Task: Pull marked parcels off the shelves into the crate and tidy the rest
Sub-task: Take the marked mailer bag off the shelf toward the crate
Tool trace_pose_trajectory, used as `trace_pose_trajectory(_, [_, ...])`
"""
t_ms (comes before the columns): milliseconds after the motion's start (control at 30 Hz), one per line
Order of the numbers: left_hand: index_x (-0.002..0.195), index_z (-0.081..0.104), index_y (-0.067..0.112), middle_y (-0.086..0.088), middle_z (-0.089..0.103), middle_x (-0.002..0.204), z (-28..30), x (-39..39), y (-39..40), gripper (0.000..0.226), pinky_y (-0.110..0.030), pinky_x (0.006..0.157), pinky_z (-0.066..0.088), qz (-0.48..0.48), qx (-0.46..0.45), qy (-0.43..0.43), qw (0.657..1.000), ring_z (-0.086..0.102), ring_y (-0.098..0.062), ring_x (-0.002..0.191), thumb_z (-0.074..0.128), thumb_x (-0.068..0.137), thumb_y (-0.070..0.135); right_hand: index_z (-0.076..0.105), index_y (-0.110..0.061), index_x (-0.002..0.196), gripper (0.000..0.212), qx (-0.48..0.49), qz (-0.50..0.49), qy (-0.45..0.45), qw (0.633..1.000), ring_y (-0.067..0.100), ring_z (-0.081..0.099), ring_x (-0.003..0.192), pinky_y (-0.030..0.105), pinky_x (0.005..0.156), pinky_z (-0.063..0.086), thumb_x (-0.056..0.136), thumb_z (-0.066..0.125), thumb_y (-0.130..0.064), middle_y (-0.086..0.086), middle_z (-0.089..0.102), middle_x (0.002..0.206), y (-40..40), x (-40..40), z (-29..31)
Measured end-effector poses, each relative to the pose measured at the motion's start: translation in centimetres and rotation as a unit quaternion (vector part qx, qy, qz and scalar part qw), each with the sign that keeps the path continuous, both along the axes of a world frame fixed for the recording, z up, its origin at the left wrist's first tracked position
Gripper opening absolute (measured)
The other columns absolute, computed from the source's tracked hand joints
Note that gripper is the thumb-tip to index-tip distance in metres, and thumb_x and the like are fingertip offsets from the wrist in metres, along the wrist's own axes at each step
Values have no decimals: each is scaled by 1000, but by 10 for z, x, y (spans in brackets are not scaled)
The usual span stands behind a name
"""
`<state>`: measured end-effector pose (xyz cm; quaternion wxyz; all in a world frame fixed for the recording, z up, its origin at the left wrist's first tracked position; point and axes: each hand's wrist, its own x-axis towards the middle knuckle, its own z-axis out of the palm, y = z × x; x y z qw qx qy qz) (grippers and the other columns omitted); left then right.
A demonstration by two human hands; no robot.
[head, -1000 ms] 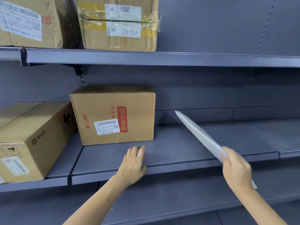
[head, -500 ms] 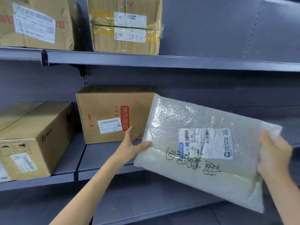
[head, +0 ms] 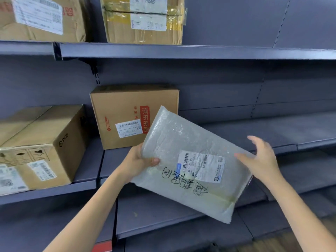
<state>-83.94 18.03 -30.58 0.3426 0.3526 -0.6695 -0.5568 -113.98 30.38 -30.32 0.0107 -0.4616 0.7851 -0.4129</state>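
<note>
A flat bubble-wrap parcel with a white label and black handwritten marks hangs tilted in front of the middle shelf. My left hand grips its left edge, thumb on the front face. My right hand is at the parcel's right edge with fingers spread and straight, just off or barely touching it. A brown carton with red print stands on the middle shelf behind the parcel's upper corner. No crate is in view.
A large brown carton sits on the middle shelf at left. Two taped cartons stand on the top shelf. A lower shelf runs below the parcel. The shelf edges jut toward me.
The parcel has passed from my right hand to my left, which now grips its left edge. My right hand has let go and opened. The parcel has dropped lower and tilted.
</note>
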Motion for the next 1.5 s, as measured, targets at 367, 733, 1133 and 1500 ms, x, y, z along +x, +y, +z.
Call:
trace_pose_trajectory(367, [140,35,17,-7,46,140,66,27,20,92,-35,106,27,279,-489,-232,793,38,-26,130,70,65,57,70,-15,66,20,-75,232,-290,925,14,68,60,27,55,56,74,71,3,3,74,71,-20,69,-19])
trace_pose_trajectory(733, [113,41,42,13,64,108,14,37,29,77,-39,88,54,64,-105,-40,992,64,-5,98,86,51,31,66,-6,87,28,-210,289,-573,738,20,70,74,29,62,58,62,77,-9,6,74,83,-24,104,-42])
trace_pose_trajectory(1133, [94,53,43,19,68,95,45,77,7,42,-40,85,52,-9,-203,-289,936,64,-5,92,78,62,32,29,-30,138,87,-166,132,-333,919,10,56,100,25,77,45,70,76,-1,-8,49,123,-15,48,-15])
trace_pose_trajectory(1500, [145,2,37,-2,10,153,39,65,10,108,-45,112,12,212,-369,-362,830,8,-24,137,76,67,46,65,-13,80,15,-155,165,-392,891,8,68,60,18,48,52,74,70,-1,-4,72,68,-1,45,-30])
